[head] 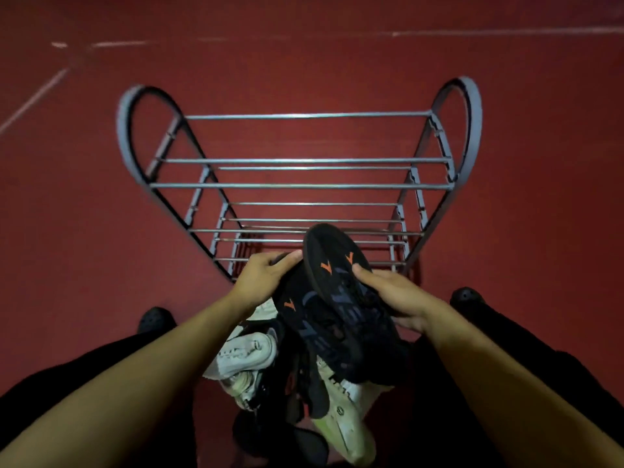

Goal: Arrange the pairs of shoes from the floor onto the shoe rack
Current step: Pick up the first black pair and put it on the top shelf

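1. Two black mesh sneakers with orange chevron marks [332, 309] sit between my hands, held just above the floor pile and in front of the grey metal tube shoe rack [300, 184].
2. My left hand [261, 276] curls round one sneaker's toe; my right hand [393, 293] grips the other's side.
3. Below them lie white sneakers [244, 354], jumbled.
4. Everything stands on a dark red floor [84, 231].

grey metal shoe rack [297, 186] with smooth glossy bars, matt red floor [304, 62], matt black shoes [337, 315]
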The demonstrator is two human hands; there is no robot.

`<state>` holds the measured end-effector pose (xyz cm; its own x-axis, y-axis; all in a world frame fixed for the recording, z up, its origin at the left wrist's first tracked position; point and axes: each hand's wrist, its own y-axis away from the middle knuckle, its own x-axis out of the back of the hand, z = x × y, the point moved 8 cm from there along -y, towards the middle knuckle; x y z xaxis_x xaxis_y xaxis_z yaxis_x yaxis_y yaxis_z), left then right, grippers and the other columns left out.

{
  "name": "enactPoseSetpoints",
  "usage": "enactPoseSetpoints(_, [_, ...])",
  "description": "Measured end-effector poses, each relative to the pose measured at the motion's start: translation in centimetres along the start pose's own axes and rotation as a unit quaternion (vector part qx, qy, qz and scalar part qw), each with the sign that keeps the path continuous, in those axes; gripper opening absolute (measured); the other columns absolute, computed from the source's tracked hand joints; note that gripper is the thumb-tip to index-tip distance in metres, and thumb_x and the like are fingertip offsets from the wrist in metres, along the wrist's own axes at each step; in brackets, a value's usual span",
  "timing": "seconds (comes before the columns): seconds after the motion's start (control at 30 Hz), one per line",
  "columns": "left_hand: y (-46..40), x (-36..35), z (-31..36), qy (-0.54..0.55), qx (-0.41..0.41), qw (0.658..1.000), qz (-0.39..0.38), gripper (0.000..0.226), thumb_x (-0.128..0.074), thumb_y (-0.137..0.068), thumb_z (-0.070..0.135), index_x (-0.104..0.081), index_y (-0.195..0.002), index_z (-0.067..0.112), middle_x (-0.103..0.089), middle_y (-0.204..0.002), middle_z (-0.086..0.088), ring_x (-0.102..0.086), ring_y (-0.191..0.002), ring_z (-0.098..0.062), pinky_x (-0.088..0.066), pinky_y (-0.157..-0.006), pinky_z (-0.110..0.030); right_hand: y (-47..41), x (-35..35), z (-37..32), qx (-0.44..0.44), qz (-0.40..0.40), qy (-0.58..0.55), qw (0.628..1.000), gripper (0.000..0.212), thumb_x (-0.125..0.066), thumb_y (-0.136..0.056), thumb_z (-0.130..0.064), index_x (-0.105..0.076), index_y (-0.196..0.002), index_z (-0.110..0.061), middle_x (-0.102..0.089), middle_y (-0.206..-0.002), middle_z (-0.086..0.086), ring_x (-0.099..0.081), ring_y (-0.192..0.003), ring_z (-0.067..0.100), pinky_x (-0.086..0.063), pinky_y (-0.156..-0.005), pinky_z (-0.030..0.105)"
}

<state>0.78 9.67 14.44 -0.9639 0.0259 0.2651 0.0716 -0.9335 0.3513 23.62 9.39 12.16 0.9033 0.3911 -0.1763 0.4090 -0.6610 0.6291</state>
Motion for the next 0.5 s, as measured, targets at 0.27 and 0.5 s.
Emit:
enactPoseSetpoints(0.27, [6.2, 6.2, 3.5, 0.108, 0.035, 0.989, 0.095, 0.048, -0.081, -0.079, 0.055, -0.073, -0.058, 0.013, -0.069, -0.054, -0.003, -0.06, -0.044, -0.012, -0.041, -0.043, -0.018, 4.3, -8.0, -2.7, 0.042, -0.01, 0.043, 0.998, 0.042, -0.065, -0.094, -0.041, -0.069, -0.121, -0.009, -0.075, -0.116, 0.008, -0.071, -0.108, 0.027, -0.051, -0.104, 0.047])
enactPoseSetpoints(0.5, [9.3, 6.1, 2.2, 0.281, 0.057, 0.957, 0.04, 0.048, -0.067, -0.089, 0.059, -0.08, -0.104, 0.016, -0.079, -0.105, -0.009, -0.075, -0.094, -0.025, -0.057, -0.091, -0.045, 4.9, -9.8, -2.3, 0.075, 0.053, -0.018, 0.996, 0.042, -0.06, -0.097, -0.043, -0.068, -0.122, -0.01, -0.075, -0.113, 0.011, -0.072, -0.105, 0.031, -0.053, -0.1, 0.049])
